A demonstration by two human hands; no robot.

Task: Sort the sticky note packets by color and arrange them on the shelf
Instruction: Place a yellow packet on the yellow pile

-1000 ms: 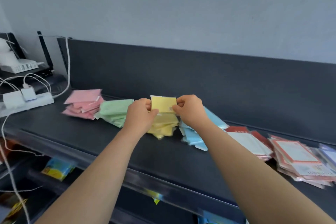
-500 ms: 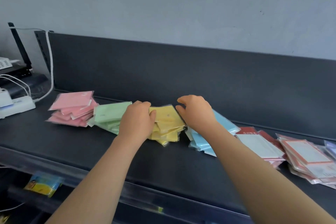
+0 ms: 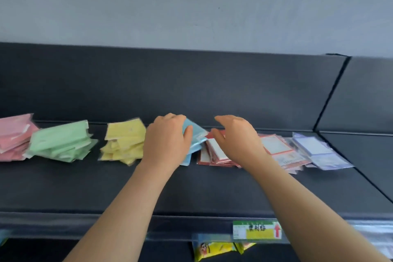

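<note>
Shelf, along its back edge, left to right: pink pile, green pile, yellow pile, blue pile, red-bordered pile, purple pile.

Hands: your left hand curls round the blue pile. Your right hand hovers above the red-bordered pile, fingers loose, holding nothing.

Step, likely: squaring the blue pile.

Next: bring your right hand onto its free side and align the edges.

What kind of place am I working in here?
Most likely a shop's stationery aisle. The dark shelf carries a price label on its front edge, wrapped green packets, yellow packets and blue packets lie in piles, and more packaged goods show below.
</note>
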